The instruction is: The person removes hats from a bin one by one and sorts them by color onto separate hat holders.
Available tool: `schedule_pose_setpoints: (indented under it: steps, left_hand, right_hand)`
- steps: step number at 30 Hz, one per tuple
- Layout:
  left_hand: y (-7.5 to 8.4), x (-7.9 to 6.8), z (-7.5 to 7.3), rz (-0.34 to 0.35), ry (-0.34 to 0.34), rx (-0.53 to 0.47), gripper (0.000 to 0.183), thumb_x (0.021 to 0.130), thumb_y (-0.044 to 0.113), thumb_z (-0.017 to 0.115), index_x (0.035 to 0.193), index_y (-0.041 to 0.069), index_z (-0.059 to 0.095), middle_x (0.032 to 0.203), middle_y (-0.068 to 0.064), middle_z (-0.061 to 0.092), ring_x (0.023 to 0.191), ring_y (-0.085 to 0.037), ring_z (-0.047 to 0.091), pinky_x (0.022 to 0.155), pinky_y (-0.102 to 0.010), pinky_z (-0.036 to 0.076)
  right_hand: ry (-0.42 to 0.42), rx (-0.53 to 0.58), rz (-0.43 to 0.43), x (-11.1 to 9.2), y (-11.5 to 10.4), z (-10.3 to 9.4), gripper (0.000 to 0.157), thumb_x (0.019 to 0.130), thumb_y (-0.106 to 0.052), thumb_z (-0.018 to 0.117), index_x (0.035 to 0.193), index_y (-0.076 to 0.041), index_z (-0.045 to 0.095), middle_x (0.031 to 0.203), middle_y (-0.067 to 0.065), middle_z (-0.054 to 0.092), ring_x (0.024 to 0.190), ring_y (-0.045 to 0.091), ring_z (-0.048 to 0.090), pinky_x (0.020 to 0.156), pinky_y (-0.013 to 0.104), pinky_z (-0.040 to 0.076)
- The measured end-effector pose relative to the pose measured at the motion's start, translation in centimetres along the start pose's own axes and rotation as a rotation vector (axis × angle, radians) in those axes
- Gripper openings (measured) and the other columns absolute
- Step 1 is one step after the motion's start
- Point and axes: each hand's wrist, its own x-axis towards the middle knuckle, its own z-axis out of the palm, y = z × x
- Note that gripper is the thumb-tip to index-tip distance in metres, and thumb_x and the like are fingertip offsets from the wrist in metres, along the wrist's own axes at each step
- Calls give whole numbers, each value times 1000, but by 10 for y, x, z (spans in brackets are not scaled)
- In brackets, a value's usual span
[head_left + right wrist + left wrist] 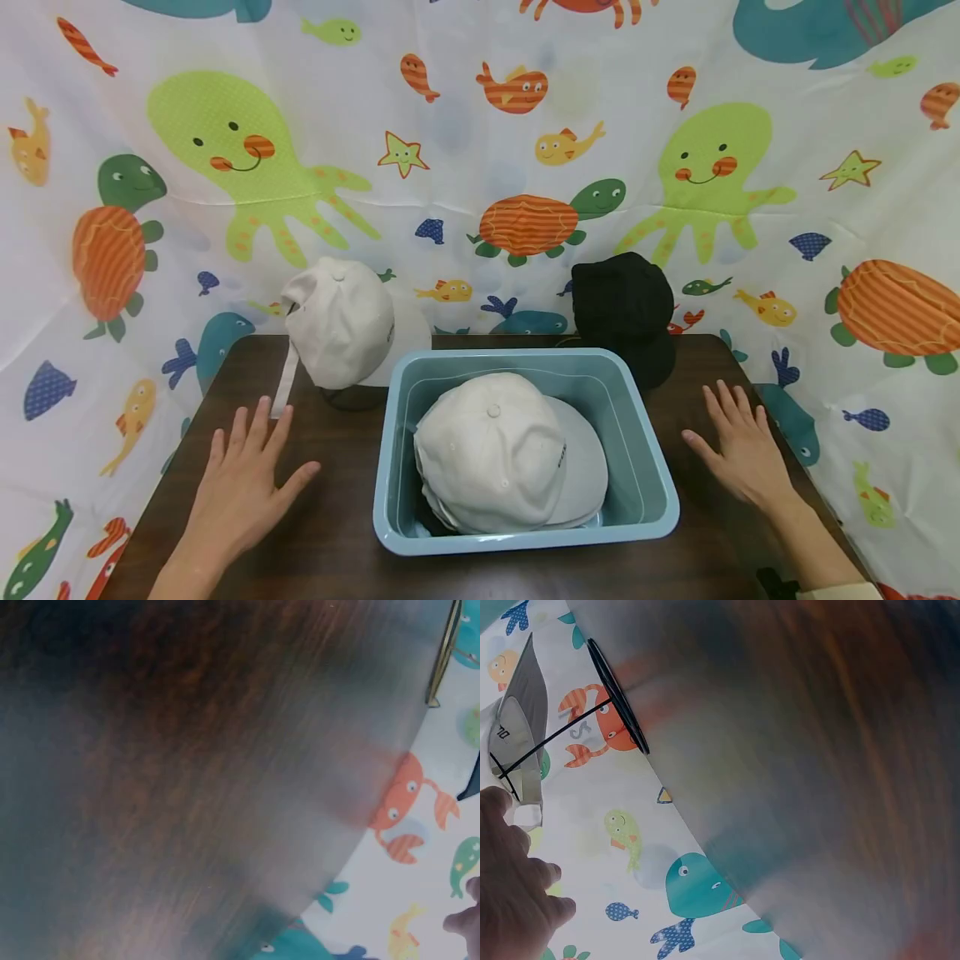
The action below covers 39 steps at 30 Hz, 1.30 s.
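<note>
My left hand [243, 483] lies with fingers spread on the dark table, close to the hanging strap of a white cap [341, 325]. That cap sits on a black wire stand [619, 697] at the back left. On the right side of the table, my right hand [738, 446] rests with straight fingers and holds nothing. A black cap [622, 308] stands beyond it, on a gold-coloured stand [444, 660]. Between the hands is a light blue plastic bin [525, 546]. Inside lies another white cap [495, 450], brim to the right, with something dark partly hidden beneath it.
The brown wooden table [330, 533] runs back to a white curtain [450, 42] printed with sea animals. Both capped stands are close to the table's back edge, just behind the bin's rear corners.
</note>
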Motion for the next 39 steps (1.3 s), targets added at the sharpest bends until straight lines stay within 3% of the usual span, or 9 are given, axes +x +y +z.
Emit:
schedule_pose_setpoints:
  steps: [14, 28, 39]
  left_hand:
    - [8, 1, -10, 32, 30, 19, 95, 100, 63, 56, 166, 4, 24, 172, -25, 4, 157, -52, -2, 121, -58, -19]
    - [34, 3, -26, 104, 108, 27, 94, 98, 64, 58, 164, 3, 30, 173, -23, 9, 157, -50, 1, 124, -58, -14]
    - [53, 5, -35, 143, 127, 12, 94, 97, 67, 56, 162, 2, 35, 173, -23, 12, 159, -45, -1, 125, -57, -12]
  right_hand:
    - [19, 5, -16, 1, -6, -13, 89, 101, -49, 59, 164, 3, 21, 166, 35, 20, 155, 55, 8, 122, 66, -8]
    - [84, 4, -93, 2, -21, -30, 87, 103, -49, 58, 166, -2, 19, 168, 30, 18, 159, 46, 1, 124, 63, -7]
    - [132, 23, -182, 6, -39, -44, 85, 103, -50, 58, 166, -4, 24, 171, 23, 19, 161, 38, 4, 127, 58, -2]
